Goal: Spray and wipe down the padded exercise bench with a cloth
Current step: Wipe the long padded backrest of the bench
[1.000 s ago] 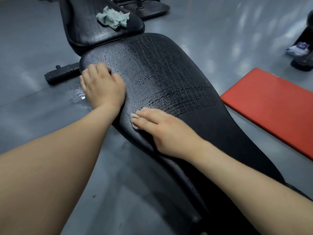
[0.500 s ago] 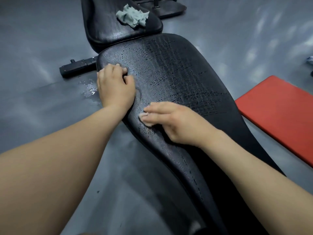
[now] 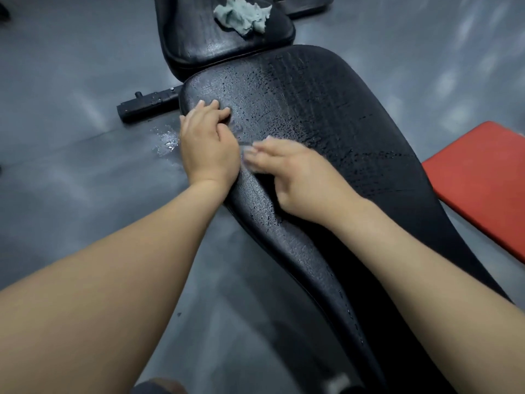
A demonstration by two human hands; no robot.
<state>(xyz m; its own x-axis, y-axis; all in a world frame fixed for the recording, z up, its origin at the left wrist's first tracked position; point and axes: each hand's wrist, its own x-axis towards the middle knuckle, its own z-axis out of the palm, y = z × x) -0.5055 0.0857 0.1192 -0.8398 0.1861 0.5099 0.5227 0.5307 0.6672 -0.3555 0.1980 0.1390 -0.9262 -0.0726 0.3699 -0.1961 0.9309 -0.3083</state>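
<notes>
Left hand point(image 3: 208, 146) on bench point(image 3: 326, 109), far-left edge; fingers loosely bent, tips pressing wet padding, holding nothing. Right hand point(image 3: 298, 177) just beside, blurred, fingers stretched flat. Cloth point(image 3: 241, 17) crumpled on bench's far seat pad point(image 3: 199, 38).

**Left forearm** point(image 3: 113, 280): bare, enters from the lower left corner, runs up and to the right, wrist straight.

**Left hand** point(image 3: 208, 143): back uppermost, palm down. Fingers point(image 3: 216, 108) bent at the knuckles, tips pointing away from the body; nothing held.

**Right forearm** point(image 3: 412, 265): bare, enters from the lower right, runs up and to the left.

**Right hand** point(image 3: 295, 177): back uppermost, angled leftward. Fingertips point(image 3: 252, 155) extended together and motion-blurred, just beside the thumb side of the left hand; contact between the two cannot be told.
</notes>
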